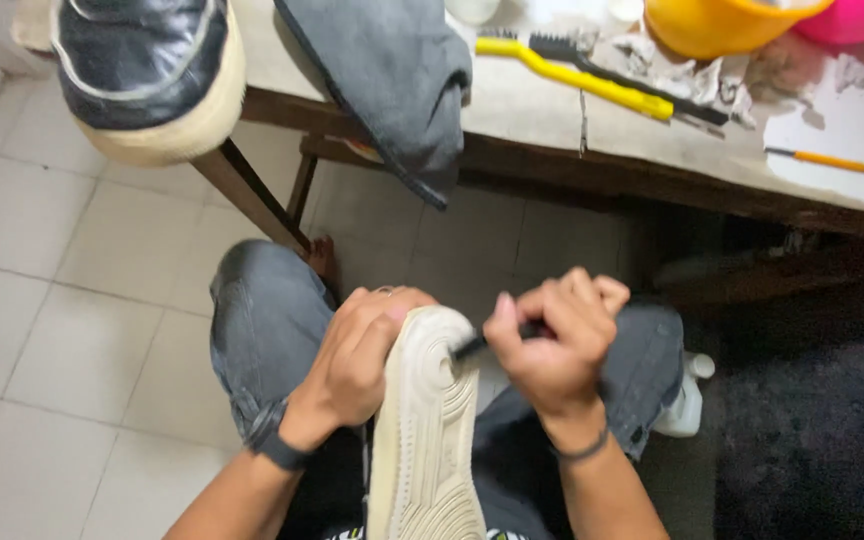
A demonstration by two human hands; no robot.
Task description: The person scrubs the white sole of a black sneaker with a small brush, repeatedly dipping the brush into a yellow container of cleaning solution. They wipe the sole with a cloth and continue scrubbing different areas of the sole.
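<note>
A shoe [427,440] with a cream rubber sole is turned sole-up over my lap. My left hand [357,360] grips its toe end from the left side. My right hand [552,345] is closed around a thin dark tool [472,347] whose tip touches the sole's edge near the toe. What kind of tool it is stays hidden inside my fist. My knees in grey trousers sit below both hands.
A second black shoe with a cream sole [142,75] rests on the table's [542,105] left corner, beside a grey cloth [392,70] hanging over the edge. Yellow and black brushes [592,75], an orange pencil [822,160], an orange tub [722,22], a white bottle [687,400] near my knee.
</note>
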